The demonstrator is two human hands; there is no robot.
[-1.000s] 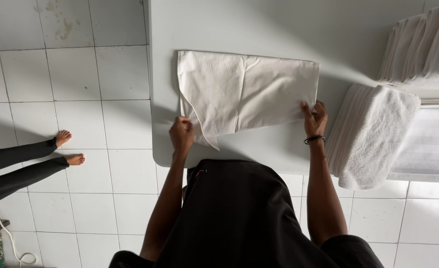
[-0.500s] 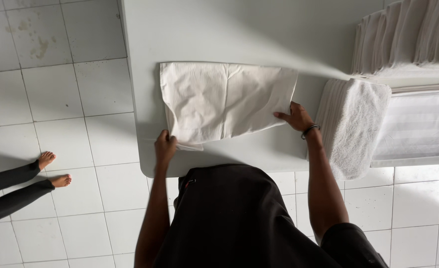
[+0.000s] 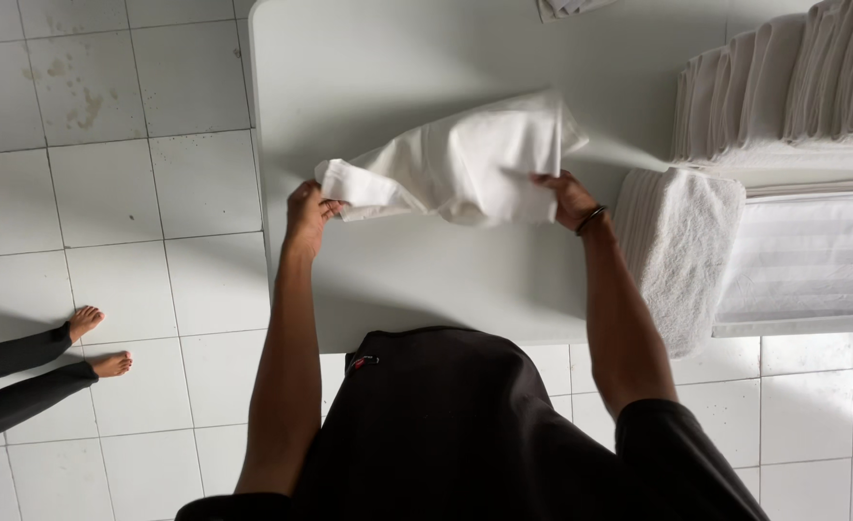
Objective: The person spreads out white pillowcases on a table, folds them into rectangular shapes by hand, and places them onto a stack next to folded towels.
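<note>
Head view shows the white cloth stretched crosswise above the table, left hand pinching its rolled end, right hand gripping its opposite edge.

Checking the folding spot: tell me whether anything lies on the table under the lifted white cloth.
Nothing visible does. Both hands, left hand and right hand, grip the white cloth above bare table; the towel stack sits aside.

plain white cloth, white table, fluffy white towel, black shirt, off-white stained floor tiles
</note>
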